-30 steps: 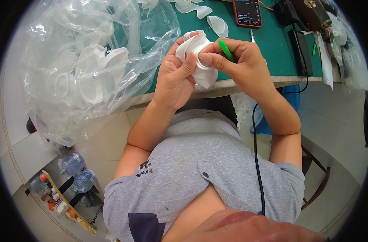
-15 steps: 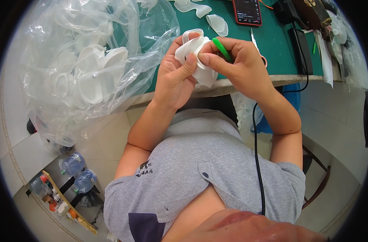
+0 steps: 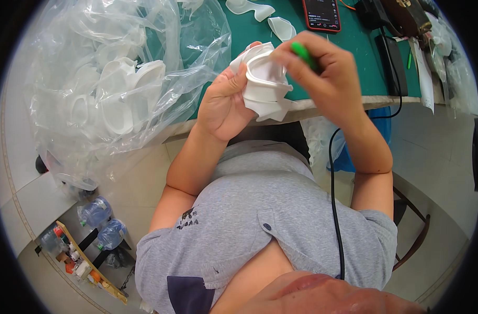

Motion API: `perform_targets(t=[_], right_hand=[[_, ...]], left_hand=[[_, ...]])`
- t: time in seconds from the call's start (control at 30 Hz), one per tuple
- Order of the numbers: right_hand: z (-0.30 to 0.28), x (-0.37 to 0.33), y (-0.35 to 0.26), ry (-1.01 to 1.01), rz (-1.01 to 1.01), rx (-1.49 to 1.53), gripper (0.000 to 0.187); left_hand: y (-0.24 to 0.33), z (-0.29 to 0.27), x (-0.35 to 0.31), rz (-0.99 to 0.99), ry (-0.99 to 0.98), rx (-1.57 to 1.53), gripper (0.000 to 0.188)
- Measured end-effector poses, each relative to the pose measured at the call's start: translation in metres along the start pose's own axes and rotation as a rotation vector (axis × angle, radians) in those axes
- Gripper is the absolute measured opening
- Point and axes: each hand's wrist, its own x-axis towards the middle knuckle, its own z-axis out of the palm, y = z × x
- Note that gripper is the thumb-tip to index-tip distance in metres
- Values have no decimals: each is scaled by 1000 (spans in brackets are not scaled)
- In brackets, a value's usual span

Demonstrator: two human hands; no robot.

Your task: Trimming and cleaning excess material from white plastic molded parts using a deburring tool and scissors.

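Observation:
My left hand [image 3: 227, 99] grips a white, soft-looking moulded piece [image 3: 266, 91] above the near edge of the green table. This piece has a raised oval rim and a ragged lower flap. Close to its right side, my right hand [image 3: 330, 78] is curled and smeared by motion. A bright green, rod-like object [image 3: 304, 55] sticks out of that hand; its working end is hidden or blurred. Whether the right fingertips touch the white piece I cannot tell.
A large clear plastic bag [image 3: 118, 99] of similar translucent white pieces fills the left side. Two loose pieces, one a cup-shaped scrap [image 3: 282, 29], lie beyond my hands. A red-edged phone [image 3: 321, 14] and a black power strip [image 3: 389, 65] with a cable [image 3: 331, 172] are at right.
The white piece has turned so its oval rim shows. My right hand has pulled away from it, up and to the right, with the green object. The scissors behind are now mostly covered.

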Motion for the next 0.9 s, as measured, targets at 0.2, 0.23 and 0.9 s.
perform_targets(t=[0.2,0.23,0.9], right_hand=[[-32,4,12,66,-8,-117,10],[-30,4,17,31,11,-196,10],[3,-7,7,69,-368,-120,16]], left_hand=[[5,-5,0,17,-39,-7,55],[6,-5,-1,18,-39,-7,55],[-19,-5,2,560,83,746,58]])
